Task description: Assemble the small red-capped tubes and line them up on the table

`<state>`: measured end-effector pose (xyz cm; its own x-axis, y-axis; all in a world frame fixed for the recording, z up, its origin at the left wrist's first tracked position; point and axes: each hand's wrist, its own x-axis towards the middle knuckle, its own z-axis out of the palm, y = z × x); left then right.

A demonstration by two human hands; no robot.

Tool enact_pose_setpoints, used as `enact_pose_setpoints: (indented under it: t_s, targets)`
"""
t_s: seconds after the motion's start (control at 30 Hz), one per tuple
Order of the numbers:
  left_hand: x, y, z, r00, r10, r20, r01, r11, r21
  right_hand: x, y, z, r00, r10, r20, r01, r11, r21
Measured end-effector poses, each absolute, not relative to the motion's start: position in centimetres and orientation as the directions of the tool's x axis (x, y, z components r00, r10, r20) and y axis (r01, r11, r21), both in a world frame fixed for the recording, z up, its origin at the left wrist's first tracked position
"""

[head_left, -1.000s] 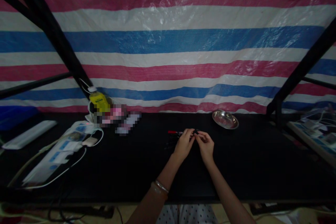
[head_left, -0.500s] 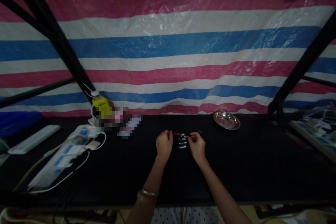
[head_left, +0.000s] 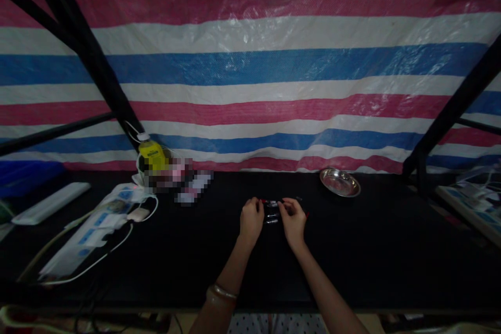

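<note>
My left hand [head_left: 251, 220] is closed, thumb and fingertips pinched at a slim red pen-like stick [head_left: 264, 201] with a silvery end pointing right. Opposite it, my right hand [head_left: 293, 221] is also closed, its fingertips pinched around the far end of the slim pieces; what exactly it grips is hidden, though a small red tip [head_left: 307, 214] shows beyond it. Between the hands lie several similar dark sticks with shiny silver ends [head_left: 271, 222] on the black table [head_left: 274, 266]. A small dark piece [head_left: 299, 198] rests just behind my right hand.
A round steel dish [head_left: 340, 182] stands at the back right. To the left are a power strip [head_left: 92, 235] with white cables, a yellow bottle [head_left: 153, 155] and a long white bar [head_left: 50, 203]. Black frame posts [head_left: 442, 120] and a striped sheet [head_left: 274, 73] enclose the back.
My left hand has shifted a little to the right, narrowing the gap between the hands. My right hand stays nearly in place. The camera view has moved slightly.
</note>
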<state>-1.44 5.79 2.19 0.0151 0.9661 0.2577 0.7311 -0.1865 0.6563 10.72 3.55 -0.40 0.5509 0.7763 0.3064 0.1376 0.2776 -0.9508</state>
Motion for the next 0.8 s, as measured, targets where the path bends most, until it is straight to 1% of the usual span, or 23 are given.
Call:
enact_pose_setpoints:
  t_s: [0.1,0.17,0.3,0.37,0.47,0.6,0.63,0.7,0.8]
  targets:
    - [-1.1,5.5,2.4,0.025,0.964,0.266,0.730,-0.199,0.654,10.4,3.4,-0.3,0.536,0.766,0.355,0.163,0.319,-0.934]
    - [-1.0,5.3,2.5,0.023,0.965,0.263,0.728,-0.196,0.657,10.2,3.3,-0.1,0.509,0.753,0.417,0.227,0.349,-0.909]
    - [-1.0,5.3,2.5,0.014,0.970,0.243,0.712,-0.180,0.679,9.6,3.3,0.4,0.386,0.709,0.590,0.367,0.469,-0.803]
    - [-1.1,5.4,2.5,0.014,0.971,0.240,0.705,-0.180,0.686,9.2,3.3,0.6,0.343,0.690,0.638,0.395,0.510,-0.764]
    - [-1.2,5.4,2.6,0.009,0.964,0.264,0.716,-0.191,0.672,9.0,3.3,0.7,0.335,0.682,0.650,0.399,0.523,-0.753]
    - [-1.4,5.4,2.9,-0.036,0.925,0.379,0.765,-0.218,0.605,9.5,3.1,1.0,0.386,0.674,0.629,0.357,0.520,-0.776]
    - [-1.5,5.5,2.9,-0.053,0.917,0.394,0.758,-0.220,0.614,9.7,3.0,1.0,0.403,0.675,0.618,0.338,0.518,-0.786]
    - [-1.8,5.7,2.8,-0.083,0.925,0.370,0.687,-0.216,0.694,9.9,2.9,1.2,0.435,0.678,0.592,0.294,0.515,-0.805]
    - [-2.2,6.4,2.5,-0.079,0.965,0.248,0.476,-0.182,0.860,10.2,2.8,1.3,0.473,0.678,0.563,0.241,0.515,-0.823]
